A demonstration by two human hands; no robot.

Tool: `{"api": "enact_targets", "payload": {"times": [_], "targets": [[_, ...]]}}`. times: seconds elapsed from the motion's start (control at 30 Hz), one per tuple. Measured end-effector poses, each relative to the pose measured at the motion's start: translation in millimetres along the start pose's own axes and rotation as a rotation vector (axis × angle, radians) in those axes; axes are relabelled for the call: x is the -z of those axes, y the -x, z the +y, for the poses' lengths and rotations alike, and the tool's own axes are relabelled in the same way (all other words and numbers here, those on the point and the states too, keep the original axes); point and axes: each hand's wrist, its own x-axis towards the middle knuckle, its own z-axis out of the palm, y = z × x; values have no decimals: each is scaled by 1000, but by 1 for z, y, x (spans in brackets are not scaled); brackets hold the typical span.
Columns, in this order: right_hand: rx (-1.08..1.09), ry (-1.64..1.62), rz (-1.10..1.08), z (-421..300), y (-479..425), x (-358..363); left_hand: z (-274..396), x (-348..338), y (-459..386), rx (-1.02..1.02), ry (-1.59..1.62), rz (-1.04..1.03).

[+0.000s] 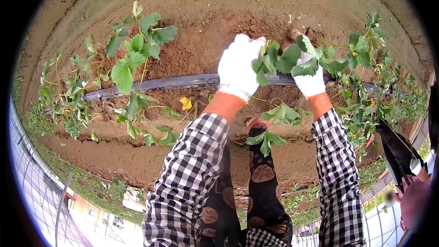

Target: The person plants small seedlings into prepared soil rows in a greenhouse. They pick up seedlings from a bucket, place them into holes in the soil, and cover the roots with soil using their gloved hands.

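My left hand (240,67), in a white work glove with an orange cuff, is over the reddish soil (185,44) beyond a black drip hose. Its fingertips are curled beside a leafy green plant (289,58); whether they grip it cannot be told. My right hand (309,72), gloved alike, is partly hidden behind the plant's broad toothed leaves, at the loosened soil on the right. Its fingers are mostly covered, so their hold cannot be seen. Left of my hands a strawberry plant (128,63) stands in the bed, with a yellow leaf (186,103) lower down.
The black drip hose (178,81) runs across the bed under my hands. More leafy plants (368,99) grow on the right and left. Another person (404,164) is at the lower right, beyond the plants. A wire fence (31,175) curves along the lower left.
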Motion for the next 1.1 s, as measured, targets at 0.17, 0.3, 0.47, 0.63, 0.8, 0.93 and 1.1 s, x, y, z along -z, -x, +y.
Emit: {"api": "enact_targets", "payload": {"times": [0.17, 0.3, 0.47, 0.63, 0.8, 0.93, 1.1], "targets": [[-247, -280, -68, -42, -45, 15, -13, -1, 17, -175, -88, 32], [-199, 66, -215, -70, -81, -7, -16, 0, 22, -206, -113, 20], [-218, 234, -90, -62, -87, -25, -15, -1, 22, -246, -112, 10], [-281, 217, -143, -59, -86, -28, -19, 3, 21, -223, 6, 14], [-292, 84, -208, -51, -86, -20, -29, 5, 20, -266, 36, 41], [-330, 184, -166, -62, -88, -22, -26, 1, 17, -274, 48, 52], [-353, 271, -67, -67, -89, -30, -24, 5, 17, -307, 33, 41]]}}
